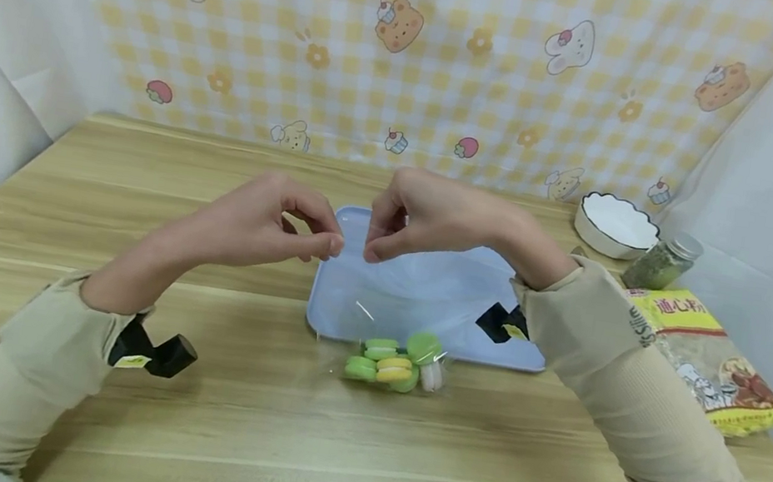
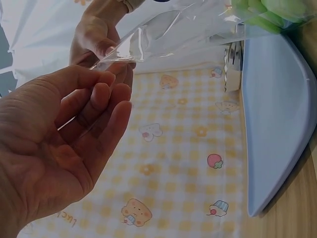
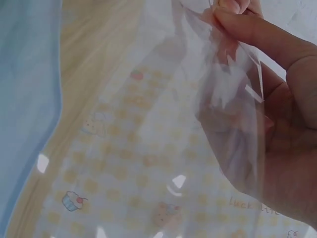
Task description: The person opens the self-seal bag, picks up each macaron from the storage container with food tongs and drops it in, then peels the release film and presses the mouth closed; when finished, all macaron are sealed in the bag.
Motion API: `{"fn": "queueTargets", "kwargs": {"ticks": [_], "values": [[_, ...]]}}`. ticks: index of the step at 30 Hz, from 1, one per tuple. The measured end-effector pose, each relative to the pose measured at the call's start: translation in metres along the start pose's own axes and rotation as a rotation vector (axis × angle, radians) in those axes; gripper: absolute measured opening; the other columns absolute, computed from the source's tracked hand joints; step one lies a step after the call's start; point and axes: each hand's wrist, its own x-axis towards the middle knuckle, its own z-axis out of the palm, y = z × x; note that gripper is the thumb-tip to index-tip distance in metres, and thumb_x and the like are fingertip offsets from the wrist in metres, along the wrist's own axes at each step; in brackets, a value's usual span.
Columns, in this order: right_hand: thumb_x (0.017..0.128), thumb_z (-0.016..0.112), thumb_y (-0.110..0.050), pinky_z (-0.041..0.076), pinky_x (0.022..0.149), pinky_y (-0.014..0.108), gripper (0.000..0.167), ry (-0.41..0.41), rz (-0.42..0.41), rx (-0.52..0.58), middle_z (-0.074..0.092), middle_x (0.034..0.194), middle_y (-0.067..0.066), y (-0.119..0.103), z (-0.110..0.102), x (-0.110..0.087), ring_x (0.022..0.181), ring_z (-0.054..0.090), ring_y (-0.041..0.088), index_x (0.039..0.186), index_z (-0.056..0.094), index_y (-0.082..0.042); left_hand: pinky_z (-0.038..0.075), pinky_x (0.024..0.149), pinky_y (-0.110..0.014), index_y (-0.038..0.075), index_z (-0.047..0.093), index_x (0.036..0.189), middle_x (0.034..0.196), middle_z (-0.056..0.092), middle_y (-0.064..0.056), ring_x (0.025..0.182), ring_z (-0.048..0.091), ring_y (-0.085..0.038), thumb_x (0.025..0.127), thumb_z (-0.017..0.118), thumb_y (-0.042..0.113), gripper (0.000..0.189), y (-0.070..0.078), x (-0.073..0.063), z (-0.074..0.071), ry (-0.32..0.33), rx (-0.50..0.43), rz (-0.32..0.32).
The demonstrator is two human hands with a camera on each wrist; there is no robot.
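A clear plastic bag hangs upright between both hands, hard to make out in the head view. Green, yellow and white macarons lie together at its bottom. My left hand pinches the bag's upper edge between thumb and forefinger, its other fingers loosely bent. Close by, on the right, my right hand pinches the same upper edge with thumb and fingertips. In the right wrist view the film covers part of that palm. Behind the bag, a pale blue tray lies on the table.
At the back right of the wooden table stand a white scalloped dish and a glass jar of dried green herbs. A yellow-edged food packet lies beside the right forearm. A checked cloth hangs behind.
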Motion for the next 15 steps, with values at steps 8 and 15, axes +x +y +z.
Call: {"fn": "queueTargets", "kwargs": {"ticks": [8,15], "values": [[0.086,0.066,-0.008,0.038,0.056,0.024,0.011,-0.016,0.015,0.008,0.063,0.069,0.000,-0.003,-0.002,-0.006,0.057,0.044,0.009,0.077,0.073,-0.008,0.054,0.061,-0.031,0.010,0.071,0.081,0.077,0.064,0.000,0.069,0.061,-0.014,0.088,0.064,0.006,0.011,0.001,-0.002,-0.002,-0.003,-0.008,0.036],[0.086,0.066,-0.008,0.039,0.057,0.024,0.011,-0.012,0.021,0.014,0.064,0.070,0.001,0.001,-0.003,-0.011,0.059,0.046,0.010,0.079,0.073,-0.007,0.054,0.061,-0.032,0.010,0.071,0.082,0.079,0.065,0.001,0.070,0.062,-0.015,0.088,0.064,0.008,0.010,0.000,-0.004,-0.006,-0.007,0.001,0.012]]}}
